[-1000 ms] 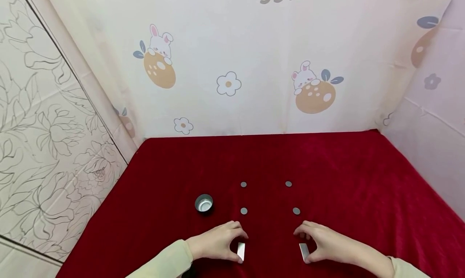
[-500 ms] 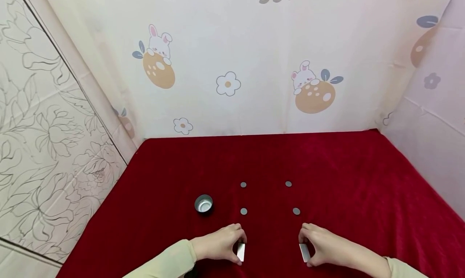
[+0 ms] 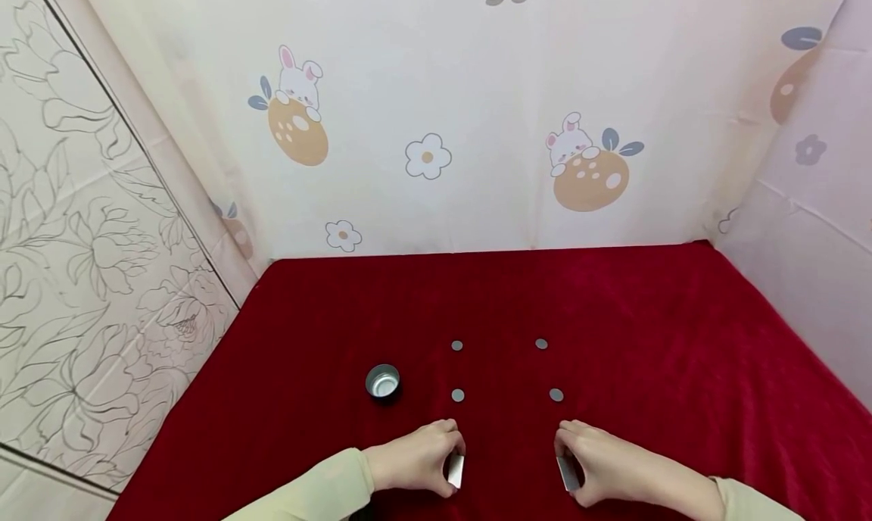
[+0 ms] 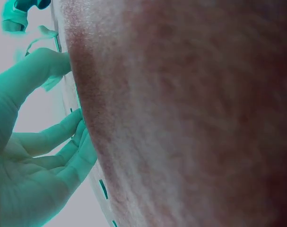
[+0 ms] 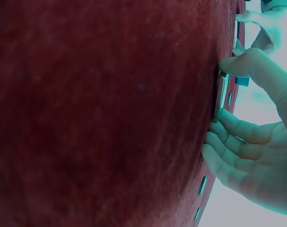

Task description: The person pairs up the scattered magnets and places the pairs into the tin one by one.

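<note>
Low in the head view, my left hand [image 3: 418,458] pinches a small flat rectangular plate [image 3: 456,472], pale and shiny, thumb at its near end and fingertips at its far end. Across from it my right hand [image 3: 608,462] holds a matching plate [image 3: 568,473] the same way, and this one looks greyer. The right wrist view has that plate [image 5: 221,94] edge-on, close to the cloth, between thumb and fingers. In the left wrist view the red cloth hides the left fingertips and their plate. Several flat grey discs, among them a near left one [image 3: 458,395], lie beyond the hands.
A small round metal tin [image 3: 383,382] stands beyond my left hand, left of the discs. Dark red velvet cloth [image 3: 654,339] covers the table. A printed curtain [image 3: 490,203] hangs along the back, with more panels at both sides.
Fingertips of both hands have closed in on the far ends of the plates. The left hand has shifted slightly right. The right plate now looks darker. Tin and discs stay put.
</note>
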`<control>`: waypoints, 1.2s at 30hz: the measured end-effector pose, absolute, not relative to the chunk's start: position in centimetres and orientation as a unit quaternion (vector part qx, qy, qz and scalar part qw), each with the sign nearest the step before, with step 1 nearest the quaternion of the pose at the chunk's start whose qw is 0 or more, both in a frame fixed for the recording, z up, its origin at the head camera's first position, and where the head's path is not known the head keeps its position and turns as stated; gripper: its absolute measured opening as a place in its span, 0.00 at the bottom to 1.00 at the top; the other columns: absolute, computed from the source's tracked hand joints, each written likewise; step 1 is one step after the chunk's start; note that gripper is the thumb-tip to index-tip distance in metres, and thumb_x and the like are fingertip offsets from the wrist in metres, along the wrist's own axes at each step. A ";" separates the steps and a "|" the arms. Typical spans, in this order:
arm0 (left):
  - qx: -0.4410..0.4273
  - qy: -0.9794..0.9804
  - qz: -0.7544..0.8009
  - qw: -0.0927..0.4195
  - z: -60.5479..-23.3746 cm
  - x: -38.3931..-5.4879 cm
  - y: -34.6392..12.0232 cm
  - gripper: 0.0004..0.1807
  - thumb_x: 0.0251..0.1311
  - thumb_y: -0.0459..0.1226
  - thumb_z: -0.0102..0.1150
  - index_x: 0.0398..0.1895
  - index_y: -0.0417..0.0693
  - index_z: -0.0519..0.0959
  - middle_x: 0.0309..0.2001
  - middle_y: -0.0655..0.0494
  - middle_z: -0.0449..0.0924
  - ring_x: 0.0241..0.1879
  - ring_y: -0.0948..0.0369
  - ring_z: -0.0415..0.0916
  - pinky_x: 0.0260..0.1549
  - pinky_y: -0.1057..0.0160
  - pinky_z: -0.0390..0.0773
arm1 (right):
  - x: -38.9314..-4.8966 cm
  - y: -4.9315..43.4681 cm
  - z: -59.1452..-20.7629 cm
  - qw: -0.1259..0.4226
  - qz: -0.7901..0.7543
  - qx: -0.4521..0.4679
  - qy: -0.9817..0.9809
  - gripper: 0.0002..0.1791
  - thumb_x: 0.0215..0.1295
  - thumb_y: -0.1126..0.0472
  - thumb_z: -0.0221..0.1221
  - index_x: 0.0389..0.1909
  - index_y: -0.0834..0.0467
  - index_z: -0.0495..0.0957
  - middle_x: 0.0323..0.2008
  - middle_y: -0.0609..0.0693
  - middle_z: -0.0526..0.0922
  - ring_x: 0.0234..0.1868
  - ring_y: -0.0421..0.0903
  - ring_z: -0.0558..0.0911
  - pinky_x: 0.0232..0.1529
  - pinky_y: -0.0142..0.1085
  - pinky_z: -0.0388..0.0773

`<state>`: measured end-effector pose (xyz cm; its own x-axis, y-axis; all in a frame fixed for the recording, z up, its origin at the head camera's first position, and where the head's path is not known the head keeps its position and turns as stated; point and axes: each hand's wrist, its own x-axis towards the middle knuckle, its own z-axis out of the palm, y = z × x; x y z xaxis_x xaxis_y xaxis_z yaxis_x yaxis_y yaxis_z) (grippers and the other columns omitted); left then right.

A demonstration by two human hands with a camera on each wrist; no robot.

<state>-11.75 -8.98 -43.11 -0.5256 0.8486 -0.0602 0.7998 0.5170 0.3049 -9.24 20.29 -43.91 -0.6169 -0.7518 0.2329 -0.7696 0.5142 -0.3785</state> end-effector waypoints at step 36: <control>0.497 0.853 0.114 0.109 -43.4 -11.9 -6.1 0.16 0.42 0.43 0.66 0.34 0.48 0.76 0.29 0.64 0.68 0.29 0.74 0.62 0.28 0.83 0.63 | -9.8 15.8 -42.8 -0.087 0.215 0.387 -0.892 0.15 0.35 0.61 0.65 0.24 0.52 0.67 0.23 0.35 0.61 0.24 0.30 0.60 0.25 0.22 0.64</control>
<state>-11.93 -6.15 -43.39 -0.4823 0.8731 -0.0720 0.8234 0.4798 0.3030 -9.78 15.78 -42.85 -0.6846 -0.7288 0.0103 -0.6536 0.6076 -0.4512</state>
